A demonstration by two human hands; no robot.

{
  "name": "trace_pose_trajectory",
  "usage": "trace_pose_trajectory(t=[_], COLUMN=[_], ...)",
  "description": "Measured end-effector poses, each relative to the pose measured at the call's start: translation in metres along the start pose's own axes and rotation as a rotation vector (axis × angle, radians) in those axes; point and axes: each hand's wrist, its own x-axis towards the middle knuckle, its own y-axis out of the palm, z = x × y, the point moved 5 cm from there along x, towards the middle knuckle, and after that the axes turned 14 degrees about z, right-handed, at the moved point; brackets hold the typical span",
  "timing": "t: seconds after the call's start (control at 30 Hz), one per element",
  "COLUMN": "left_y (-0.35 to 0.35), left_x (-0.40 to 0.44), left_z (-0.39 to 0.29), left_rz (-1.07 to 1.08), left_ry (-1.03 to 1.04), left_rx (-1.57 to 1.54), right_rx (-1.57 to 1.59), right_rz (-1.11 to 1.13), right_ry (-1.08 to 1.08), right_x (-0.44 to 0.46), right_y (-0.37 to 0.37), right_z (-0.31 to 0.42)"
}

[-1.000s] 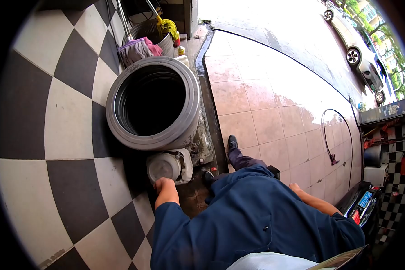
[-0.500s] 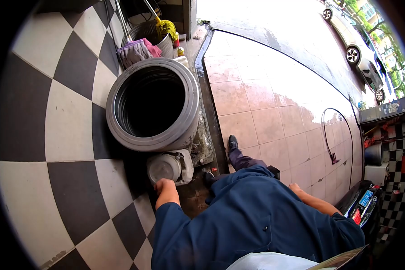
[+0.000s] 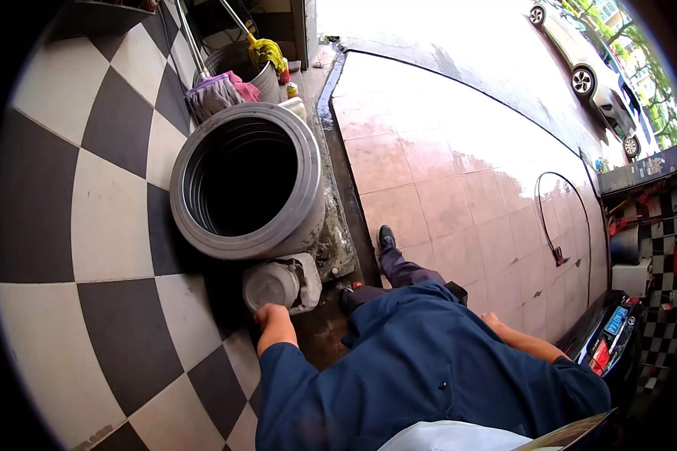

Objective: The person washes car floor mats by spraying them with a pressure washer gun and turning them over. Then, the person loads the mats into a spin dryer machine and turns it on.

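My left hand (image 3: 271,313) is closed at the near edge of a round, cloudy plastic tub (image 3: 269,287), its fingers curled and partly hidden. The tub sits against a whitish plastic jug (image 3: 309,283) with an opening in its side. Just beyond stands a large grey plastic barrel (image 3: 312,199), open at the top and dark inside. My right hand (image 3: 492,321) hangs low at my right side, away from any object. Its fingers are mostly out of sight behind the hand and too small to read.
A checkered tile wall (image 3: 113,218) rises on the left. Mops (image 3: 217,92) stand in a bin (image 3: 267,83) beyond the barrel. Across the pink tiled floor (image 3: 459,210) lies a black hose (image 3: 543,218). A dark car (image 3: 600,342) is close at right; a light-coloured car (image 3: 590,68) is outside.
The view has shifted slightly, so the barrel and mops appear a little further left. My left hand remains at the tub's edge, and my right hand stays at my side.
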Motion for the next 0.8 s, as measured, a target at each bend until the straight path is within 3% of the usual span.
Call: trace_pose_trajectory(t=[0.13, 0.27, 0.37, 0.43, 0.47, 0.53, 0.63, 0.7, 0.8], left_y=[-0.002, -0.008, -0.026, -0.047, -0.067, -0.038, -0.05, -0.054, -0.052], left_x=[-0.007, -0.017, -0.028, -0.039, -0.049, 0.021, 0.015, -0.029, -0.129], left_z=[-0.004, -0.008, -0.005, 0.008, 0.018, 0.054, 0.136, 0.192, 0.268], left_rz=[0.026, 0.087, 0.126, 0.031, 0.188, 0.106, 0.401, 0.674, 1.02], left_ry=[0.034, 0.059, 0.038, 0.043, 0.114, 0.184, 0.282, 0.334, 0.373], left_rx=[0.004, 0.034, 0.047, 0.022, 0.139, 0.315, 0.442, 0.586, 0.888], right_rx=[0.131, 0.31, 0.397, 0.461, 0.501, 0.743, 1.092, 1.439, 1.579], right_rz=[-0.007, -0.045, 0.023, 0.068, 0.093, 0.058, -0.097, -0.173, -0.379], right_ry=[-0.02, -0.017, -0.057, 0.005, 0.034, 0.077, 0.197, 0.209, 0.268], right_x=[0.003, -0.049, -0.052, -0.048, -0.046, -0.007, 0.049, 0.073, 0.116], right_y=[0.049, 0.065, 0.099, 0.105, 0.114, 0.151, 0.195, 0.209, 0.234], right_z=[0.012, 0.022, 0.007, -0.02, -0.032, -0.071, -0.132, -0.166, -0.206])
